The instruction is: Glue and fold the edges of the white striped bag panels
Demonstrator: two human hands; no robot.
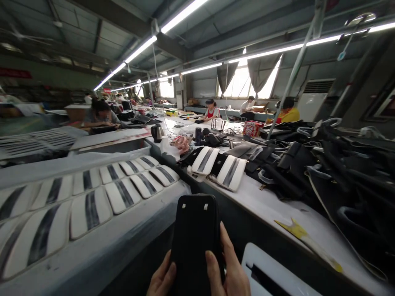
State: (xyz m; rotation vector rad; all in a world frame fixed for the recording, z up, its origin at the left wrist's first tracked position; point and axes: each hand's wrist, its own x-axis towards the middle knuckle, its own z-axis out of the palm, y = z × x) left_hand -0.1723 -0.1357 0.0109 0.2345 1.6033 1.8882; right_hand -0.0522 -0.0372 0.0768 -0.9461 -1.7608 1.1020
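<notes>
Both of my hands hold a black, round-cornered bag panel [196,236] upright before me at the bottom centre. Two small silvery metal fittings show near its top edge. My left hand [162,275] grips its lower left edge, the thumb on the front face. On the right side, my right hand [228,267] has its thumb on the front and its fingers along the edge. The panel's lower end runs out of view, and most of my left fingers are hidden behind it.
To the left, a covered table [123,230] bears rows of white panels [91,209] with dark stripes. Two similar striped pieces [231,172] lie on the right table, by piled black bag parts [293,164]. A white plastic-looking object [271,267] sits low right. Several people work farther back.
</notes>
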